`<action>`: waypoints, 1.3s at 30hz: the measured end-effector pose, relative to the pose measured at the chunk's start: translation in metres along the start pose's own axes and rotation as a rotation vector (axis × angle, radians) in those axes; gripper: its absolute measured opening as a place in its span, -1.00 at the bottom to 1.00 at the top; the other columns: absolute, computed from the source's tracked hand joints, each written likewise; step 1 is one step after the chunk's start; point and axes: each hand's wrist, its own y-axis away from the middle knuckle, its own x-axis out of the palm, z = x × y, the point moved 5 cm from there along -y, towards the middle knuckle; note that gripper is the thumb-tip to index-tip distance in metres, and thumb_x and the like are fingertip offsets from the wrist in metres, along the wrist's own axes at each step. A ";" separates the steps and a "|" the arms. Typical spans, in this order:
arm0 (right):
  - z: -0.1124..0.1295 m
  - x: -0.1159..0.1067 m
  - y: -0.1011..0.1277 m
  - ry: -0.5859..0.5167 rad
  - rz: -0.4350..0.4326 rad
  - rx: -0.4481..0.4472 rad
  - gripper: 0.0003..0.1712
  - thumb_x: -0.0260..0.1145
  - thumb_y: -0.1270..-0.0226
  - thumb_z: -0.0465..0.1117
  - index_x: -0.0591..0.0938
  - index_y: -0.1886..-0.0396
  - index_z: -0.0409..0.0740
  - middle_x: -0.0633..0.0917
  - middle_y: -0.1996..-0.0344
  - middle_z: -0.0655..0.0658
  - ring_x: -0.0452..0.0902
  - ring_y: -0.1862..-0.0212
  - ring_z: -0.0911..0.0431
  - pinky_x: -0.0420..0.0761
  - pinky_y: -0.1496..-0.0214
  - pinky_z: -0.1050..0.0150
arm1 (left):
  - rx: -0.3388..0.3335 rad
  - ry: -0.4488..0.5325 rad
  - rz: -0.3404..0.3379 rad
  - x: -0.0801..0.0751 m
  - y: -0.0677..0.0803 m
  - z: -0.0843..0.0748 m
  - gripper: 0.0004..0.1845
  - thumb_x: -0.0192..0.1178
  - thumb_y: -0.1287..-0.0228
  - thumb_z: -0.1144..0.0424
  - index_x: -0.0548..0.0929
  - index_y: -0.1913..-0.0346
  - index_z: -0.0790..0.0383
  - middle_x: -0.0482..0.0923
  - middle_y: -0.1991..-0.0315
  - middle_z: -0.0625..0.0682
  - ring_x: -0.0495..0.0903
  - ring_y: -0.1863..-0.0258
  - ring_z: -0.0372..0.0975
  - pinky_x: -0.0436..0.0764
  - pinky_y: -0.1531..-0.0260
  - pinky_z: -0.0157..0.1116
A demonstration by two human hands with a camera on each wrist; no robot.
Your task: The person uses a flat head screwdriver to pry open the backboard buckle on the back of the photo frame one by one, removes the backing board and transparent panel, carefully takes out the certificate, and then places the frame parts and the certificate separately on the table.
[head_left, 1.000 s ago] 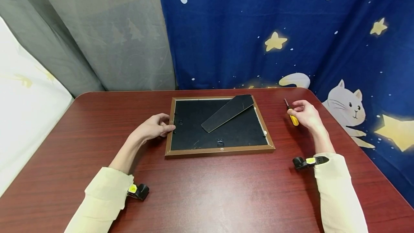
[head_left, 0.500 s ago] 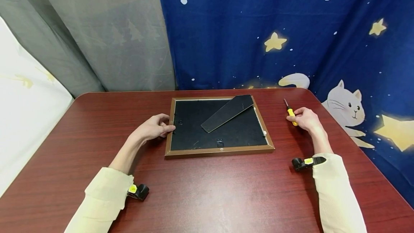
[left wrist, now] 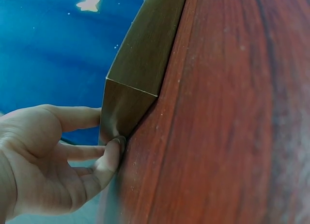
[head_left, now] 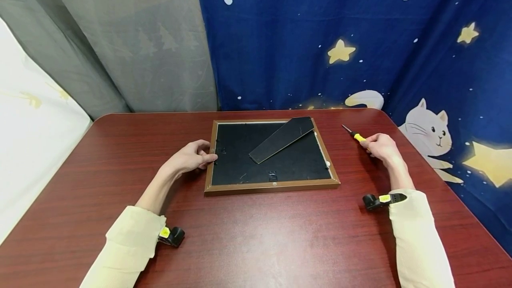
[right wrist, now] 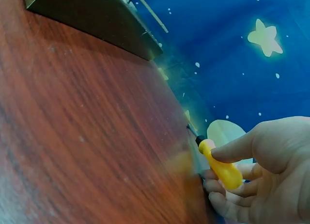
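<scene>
A picture frame [head_left: 280, 186] lies back side up at the middle of the table, its brown wooden border around a black backing board [head_left: 240, 146]. A black stand leg [head_left: 283, 140] slants across the board. My left hand [head_left: 187, 158] pinches the frame's left edge, thumb on top and fingers at the side, as the left wrist view also shows. To the right of the frame, my right hand [head_left: 383, 149] grips a small screwdriver [right wrist: 226, 174] by its yellow handle. The metal tip points away to the upper left, and part of the handle is hidden by the fingers in the head view.
The reddish-brown table [head_left: 264, 239] has rounded far corners. Behind it hangs a blue curtain [head_left: 276, 48] with stars and a cat, beside a grey curtain [head_left: 132, 48]. A white cloth [head_left: 32, 114] hangs at the left.
My right hand has closed on the screwdriver's handle and picked it up, and its tip has swung to the left. The left hand and the picture frame have stayed put.
</scene>
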 end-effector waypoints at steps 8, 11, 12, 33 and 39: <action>0.006 -0.002 0.001 -0.204 0.047 -0.045 -0.68 0.09 -0.59 -0.30 0.43 -0.03 -0.57 0.68 0.45 -0.03 0.58 0.51 0.30 0.65 0.41 0.42 | 0.011 -0.010 -0.003 0.000 0.000 0.000 -0.29 0.22 -0.45 0.25 0.15 -0.45 0.57 0.52 0.39 0.06 0.49 0.42 -0.18 0.51 0.33 -0.30; 0.011 -0.003 0.001 -0.230 0.041 -0.097 -0.74 0.07 -0.59 -0.34 0.41 -0.01 -0.54 0.66 0.44 -0.05 0.56 0.51 0.30 0.63 0.42 0.42 | 0.018 -0.005 0.002 0.001 -0.001 0.000 -0.29 0.22 -0.45 0.26 0.15 -0.45 0.57 0.50 0.41 0.05 0.48 0.41 -0.18 0.50 0.33 -0.30; 0.012 -0.003 0.001 -0.240 0.037 -0.115 -0.75 0.06 -0.59 -0.34 0.40 0.00 -0.54 0.65 0.43 -0.05 0.55 0.51 0.30 0.63 0.43 0.42 | 0.021 -0.003 0.004 0.001 -0.001 0.000 -0.29 0.22 -0.45 0.26 0.15 -0.44 0.58 0.49 0.42 0.05 0.47 0.42 -0.18 0.49 0.34 -0.30; 0.053 -0.013 0.013 -0.627 0.017 -0.327 -0.74 0.21 -0.55 -0.22 0.48 0.03 -0.38 0.68 0.50 0.02 0.58 0.51 0.25 0.61 0.43 0.48 | 0.039 -0.074 -0.044 0.001 0.001 -0.003 -0.32 0.24 -0.44 0.23 0.23 -0.40 0.57 0.50 0.44 0.04 0.47 0.46 -0.19 0.49 0.39 -0.28; 0.071 -0.010 0.020 -0.714 0.055 -0.384 -0.78 0.29 -0.50 -0.21 0.56 0.13 -0.33 0.68 0.52 -0.03 0.58 0.53 0.21 0.60 0.44 0.47 | 0.039 -0.122 -0.071 0.001 0.001 -0.004 -0.34 0.25 -0.44 0.21 0.27 -0.39 0.56 0.51 0.30 0.10 0.49 0.46 -0.20 0.53 0.41 -0.29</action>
